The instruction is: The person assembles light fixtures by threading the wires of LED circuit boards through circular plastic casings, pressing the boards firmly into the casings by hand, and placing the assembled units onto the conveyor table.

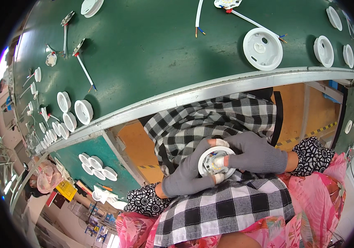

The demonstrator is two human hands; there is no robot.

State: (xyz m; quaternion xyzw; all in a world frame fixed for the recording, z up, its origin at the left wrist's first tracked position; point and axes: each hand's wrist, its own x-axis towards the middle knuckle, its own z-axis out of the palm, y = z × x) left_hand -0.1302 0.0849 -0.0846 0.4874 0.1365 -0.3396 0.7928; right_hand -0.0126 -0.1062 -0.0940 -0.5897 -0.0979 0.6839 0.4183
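Observation:
Over my lap I hold a round white lamp housing point(202, 164). Inside it lies a small circuit board point(214, 158), partly covered by fingers. My left hand point(187, 175), in a grey glove with light fingertips, is closed around the housing's left side, thumb and fingers at its rim. From the right, my right hand point(256, 152), gloved alike, reaches over the housing. One of its fingertips presses on the board, while its other fingers lie along the far right rim. The housing's underside is hidden.
A metal edge point(210, 91) borders the green work surface point(152, 45) ahead. White housings point(263, 48) stand along it on both sides. Boards with white cables point(85, 70) lie farther in. On a lower green surface at left sit several housings point(96, 162).

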